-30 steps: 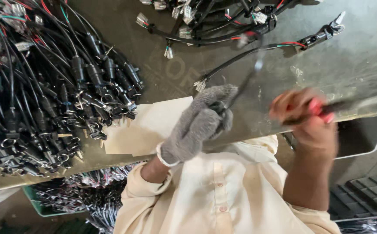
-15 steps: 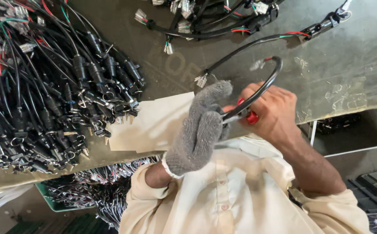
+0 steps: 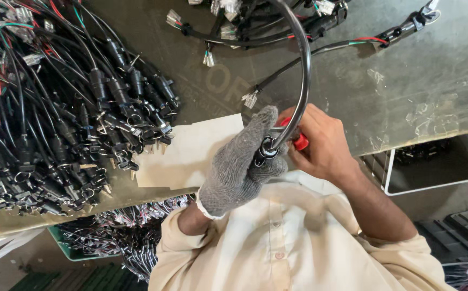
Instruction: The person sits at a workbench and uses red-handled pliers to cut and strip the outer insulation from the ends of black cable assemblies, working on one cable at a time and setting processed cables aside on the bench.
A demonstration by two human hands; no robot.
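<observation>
My left hand point(image 3: 242, 164), in a grey knitted glove, grips the end of a black sleeved cable point(image 3: 302, 70) that arcs up and over the table. My bare right hand point(image 3: 323, 143) holds a red-handled tool point(image 3: 299, 141) pressed against that same cable end, right beside the gloved fingers. The tool's tip is hidden between the hands. Both hands are close to my chest, above the table's near edge.
A big heap of black wire harnesses with connectors point(image 3: 56, 118) covers the table's left. More harnesses point(image 3: 277, 21) lie at the back. A pale card sheet point(image 3: 191, 153) sits under my hands. A green bin of wires point(image 3: 99, 237) is below left; a white-framed rack point(image 3: 433, 167) stands at right.
My right hand came in from the right with the red tool and met the left hand. The cable was lifted off the table and now arcs high above the hands.
</observation>
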